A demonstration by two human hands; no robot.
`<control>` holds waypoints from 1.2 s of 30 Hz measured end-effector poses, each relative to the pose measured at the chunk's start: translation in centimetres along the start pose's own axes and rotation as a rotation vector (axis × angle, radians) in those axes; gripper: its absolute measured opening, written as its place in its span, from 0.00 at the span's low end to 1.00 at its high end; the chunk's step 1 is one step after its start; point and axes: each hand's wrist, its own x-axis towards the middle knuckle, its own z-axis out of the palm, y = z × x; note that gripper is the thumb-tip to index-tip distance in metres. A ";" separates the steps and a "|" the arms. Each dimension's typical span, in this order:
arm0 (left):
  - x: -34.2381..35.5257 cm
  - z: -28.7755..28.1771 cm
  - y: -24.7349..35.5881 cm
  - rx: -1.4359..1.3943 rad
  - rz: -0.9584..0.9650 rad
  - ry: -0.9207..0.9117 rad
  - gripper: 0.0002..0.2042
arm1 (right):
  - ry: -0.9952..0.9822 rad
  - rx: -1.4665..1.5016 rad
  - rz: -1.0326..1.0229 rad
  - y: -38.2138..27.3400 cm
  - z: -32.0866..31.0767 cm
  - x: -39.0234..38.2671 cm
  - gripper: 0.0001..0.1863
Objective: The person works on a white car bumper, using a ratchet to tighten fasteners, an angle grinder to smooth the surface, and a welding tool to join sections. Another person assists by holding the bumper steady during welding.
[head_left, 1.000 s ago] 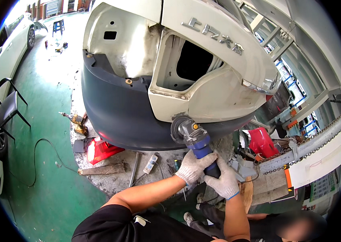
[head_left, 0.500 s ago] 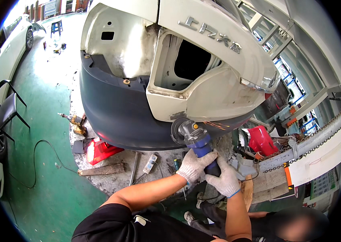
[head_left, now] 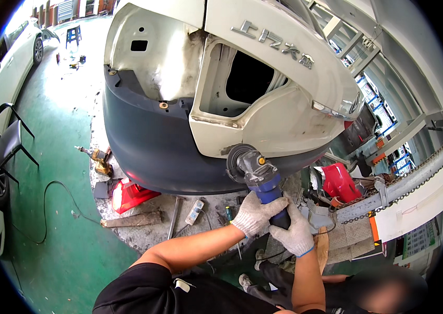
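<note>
While the left hand has its gloved fingers closed around the blue body of a grinder, the right hand has its own wrapped about the dark rear end, just beside the other. The grinder is at the back of a white car, tilted up and to the left, its dark disc over the seam where the white panel's lower edge meets the grey bumper. Whether the disc touches that edge cannot be told from this angle. Left of the hands, a metal bar, a wood strip and a red lamp lie on a grey slab, the lamp near the bumper's curved lower edge. A yellow tool sits by the slab's left edge. Beyond it, green floor offers a broad lane for moving, bordered by a black chair and crossed by a thin cable. Space tightens on the right, where a red part and a grey beam crowd the side, and a second person's legs stretch close to the right forearm.
</note>
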 end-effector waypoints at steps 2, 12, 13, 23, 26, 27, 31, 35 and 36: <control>0.1 0.0 -0.2 0.010 -0.011 0.006 0.27 | -0.015 -0.074 0.007 -1.0 -0.4 0.1 0.50; -1.9 -0.6 -2.8 -0.101 -0.090 -0.032 0.23 | -0.062 -0.107 0.084 -1.4 0.2 -2.2 0.50; -1.9 -0.5 -2.5 -0.109 -0.093 -0.034 0.23 | -0.061 -0.122 0.080 -1.6 0.1 -2.0 0.50; -1.0 -1.1 0.0 -0.086 -0.092 0.034 0.23 | -0.150 0.017 0.154 -0.9 -0.1 0.5 0.52; -0.8 -1.0 0.4 -0.100 -0.112 0.003 0.23 | -0.125 0.066 0.142 -0.3 -0.1 0.3 0.52; -0.7 -1.0 0.9 -0.070 -0.120 -0.009 0.24 | -0.131 0.078 0.169 -1.0 -0.3 0.4 0.52; -0.9 -0.4 0.6 -0.257 -0.122 0.047 0.27 | -0.164 0.025 0.131 -1.3 -0.8 0.7 0.52; -1.0 -0.9 1.2 -0.046 -0.131 0.052 0.26 | -0.169 0.032 0.089 -0.3 -0.7 0.7 0.52; -1.1 -0.9 1.5 -0.037 -0.132 0.053 0.26 | -0.165 0.017 0.070 -0.4 -0.7 0.8 0.52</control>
